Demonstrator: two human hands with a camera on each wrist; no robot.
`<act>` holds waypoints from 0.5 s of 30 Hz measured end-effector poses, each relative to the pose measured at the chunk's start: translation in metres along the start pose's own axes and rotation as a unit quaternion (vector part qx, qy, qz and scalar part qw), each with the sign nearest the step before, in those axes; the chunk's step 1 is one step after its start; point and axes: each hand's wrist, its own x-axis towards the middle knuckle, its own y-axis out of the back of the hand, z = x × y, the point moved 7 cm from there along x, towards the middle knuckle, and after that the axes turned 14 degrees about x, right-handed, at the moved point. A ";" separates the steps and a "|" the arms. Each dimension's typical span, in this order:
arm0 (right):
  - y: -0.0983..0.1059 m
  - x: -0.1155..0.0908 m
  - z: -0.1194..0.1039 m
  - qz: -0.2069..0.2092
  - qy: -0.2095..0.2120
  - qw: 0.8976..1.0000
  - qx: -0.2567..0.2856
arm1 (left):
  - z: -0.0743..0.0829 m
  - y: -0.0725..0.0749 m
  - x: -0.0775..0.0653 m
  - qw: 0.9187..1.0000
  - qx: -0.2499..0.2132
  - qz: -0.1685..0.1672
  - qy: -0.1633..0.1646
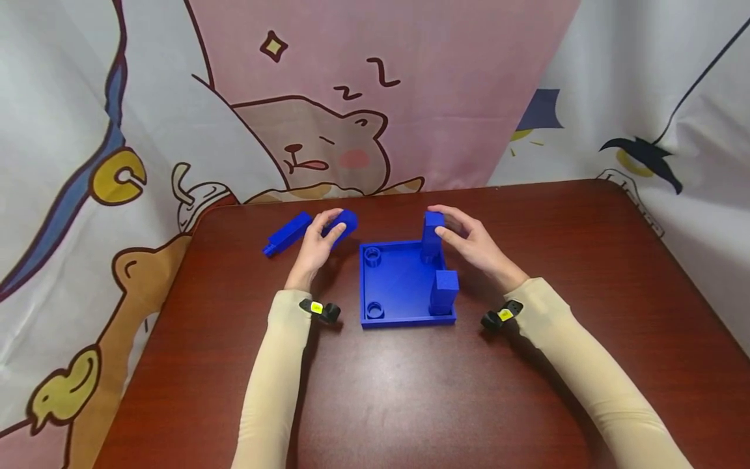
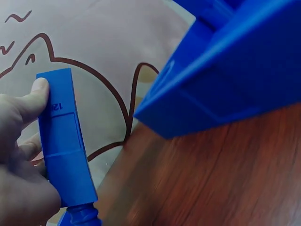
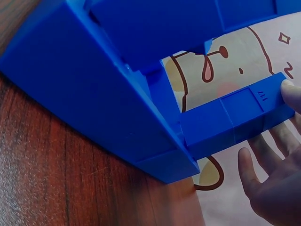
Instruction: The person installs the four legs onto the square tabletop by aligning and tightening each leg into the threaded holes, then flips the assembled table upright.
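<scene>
- We have a low blue tray flat on the table, with a far leg and a near leg standing along its right side.
- Our left hand pinches another leg beyond the tray's left side, thumb on one face, fingers behind.
- Our right hand pinches the far leg near its top, thumb against fingers; the lower fingers spread away from it.
- A loose leg lies just left of our left hand.
- We judge these parts to be stiff, light plastic; the flat faces look smooth enough to slip under a loose grip.
- We'd hold each leg by its square body, leaving the ribbed round end free, since that is likely the easiest part to chip.
- The tray's raised rim gives us an edge to steady, but a low-held leg could knock it.
- Over the far socket and near socket on the left we have open room; on the right, the two upright legs crowd our fingers.
- Bare wood before the tray leaves space for our forearms.
</scene>
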 end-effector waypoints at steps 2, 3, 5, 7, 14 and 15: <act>-0.001 0.001 0.000 -0.003 0.003 1.000 0.005 | 0.001 -0.001 -0.001 0.999 -0.032 0.004 0.006; -0.001 0.001 0.000 -0.004 0.004 1.000 0.009 | 0.001 -0.001 -0.001 0.999 -0.046 0.005 0.011; -0.002 0.001 -0.001 -0.006 0.005 1.000 0.012 | 0.002 -0.002 -0.002 0.997 -0.068 0.006 0.019; -0.002 0.001 -0.001 -0.006 0.004 1.000 0.011 | 0.004 -0.003 -0.003 0.996 -0.084 0.004 0.023; -0.001 0.000 -0.002 0.000 -0.005 1.000 -0.003 | 0.014 -0.009 -0.005 0.992 -0.125 -0.010 0.022; -0.001 -0.001 -0.002 0.000 -0.005 1.000 -0.002 | 0.015 -0.009 -0.005 0.991 -0.130 -0.009 0.024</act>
